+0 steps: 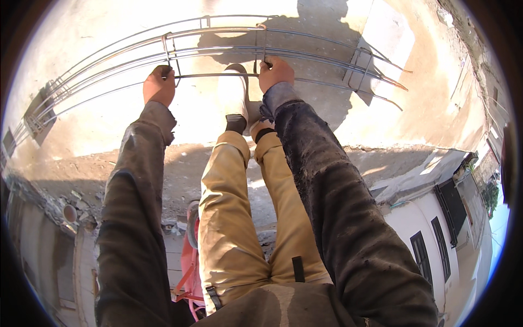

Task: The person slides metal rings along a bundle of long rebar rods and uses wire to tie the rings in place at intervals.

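A long steel rebar cage (212,74), made of thin bars tied with rectangular stirrups, stretches crosswise in front of me. My left hand (159,87) is closed on its near side, beside a stirrup (166,48). Farther right, my right hand (277,75) grips the same near side next to another stirrup (265,42). Both arms reach straight out in dark, dirty sleeves. Which bar each set of fingers wraps is partly hidden by the knuckles. The left end of the cage runs far off toward the picture's rim; bare bar ends stick out at the right.
My shoe (233,95) stands on the sunlit concrete slab (190,111) just under the cage. Its broken edge lies nearer me, with rubble below. A red wheelbarrow (190,267) is by my left leg. A pipe end (70,213) shows at left, a white building (400,223) at right.
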The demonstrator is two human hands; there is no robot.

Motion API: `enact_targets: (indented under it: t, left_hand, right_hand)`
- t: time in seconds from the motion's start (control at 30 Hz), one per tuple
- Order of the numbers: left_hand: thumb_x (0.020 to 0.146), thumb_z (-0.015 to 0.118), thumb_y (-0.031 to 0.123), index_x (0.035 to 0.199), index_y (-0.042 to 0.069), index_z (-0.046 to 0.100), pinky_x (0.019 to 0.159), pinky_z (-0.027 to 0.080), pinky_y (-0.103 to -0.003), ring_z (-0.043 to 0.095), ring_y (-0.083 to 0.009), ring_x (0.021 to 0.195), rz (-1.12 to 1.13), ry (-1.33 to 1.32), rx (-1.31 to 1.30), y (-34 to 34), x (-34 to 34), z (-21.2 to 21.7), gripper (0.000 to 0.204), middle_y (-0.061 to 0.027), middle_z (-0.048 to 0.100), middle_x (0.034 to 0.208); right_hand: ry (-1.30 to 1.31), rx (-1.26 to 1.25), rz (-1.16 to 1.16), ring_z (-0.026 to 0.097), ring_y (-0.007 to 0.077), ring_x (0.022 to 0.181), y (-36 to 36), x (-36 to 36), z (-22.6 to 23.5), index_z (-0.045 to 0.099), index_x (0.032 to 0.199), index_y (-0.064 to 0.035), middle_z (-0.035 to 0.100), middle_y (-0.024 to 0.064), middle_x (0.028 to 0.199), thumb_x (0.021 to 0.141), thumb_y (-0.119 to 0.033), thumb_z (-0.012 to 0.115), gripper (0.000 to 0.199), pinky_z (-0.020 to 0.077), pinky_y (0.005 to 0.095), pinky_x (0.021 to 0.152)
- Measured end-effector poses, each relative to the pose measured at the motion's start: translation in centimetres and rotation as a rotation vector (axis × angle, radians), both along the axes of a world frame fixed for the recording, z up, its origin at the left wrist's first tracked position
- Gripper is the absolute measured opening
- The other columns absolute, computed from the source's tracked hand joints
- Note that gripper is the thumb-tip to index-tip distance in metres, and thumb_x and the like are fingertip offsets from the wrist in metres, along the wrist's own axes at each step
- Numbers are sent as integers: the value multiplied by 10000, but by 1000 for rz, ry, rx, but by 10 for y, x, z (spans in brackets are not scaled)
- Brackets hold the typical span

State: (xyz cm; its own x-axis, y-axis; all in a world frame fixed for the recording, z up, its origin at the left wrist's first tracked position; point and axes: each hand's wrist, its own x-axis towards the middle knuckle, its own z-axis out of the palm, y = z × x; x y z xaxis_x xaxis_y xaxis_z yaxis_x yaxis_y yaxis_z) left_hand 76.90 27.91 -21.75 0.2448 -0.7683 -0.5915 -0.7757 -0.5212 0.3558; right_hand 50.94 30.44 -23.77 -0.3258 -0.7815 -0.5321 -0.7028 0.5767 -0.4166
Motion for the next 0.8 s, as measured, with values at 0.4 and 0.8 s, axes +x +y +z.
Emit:
enact_targets:
  t: [0.4, 0.8]
  left_hand:
    - [760, 576, 160, 900, 61, 614, 677, 474, -342, 605, -244, 721, 107, -68, -92, 28, -8, 1, 176, -84, 630, 793]
    - [757, 569, 181, 838, 38, 635, 736, 480, -325, 631, -237, 770, 23, -16, -110, 2, -77, 0, 176, -109, 657, 806]
  right_hand:
    - [-252, 165, -326, 610, 271, 863, 66, -75, 7, 610, 989, -48, 639, 119, 913, 770, -200, 582, 268, 470, 358, 778]
    - [-631, 442, -600, 605, 231, 915, 84, -137, -4, 582, 1070, -62, 627, 75, 933, 803, -264, 597, 335, 495, 324, 754]
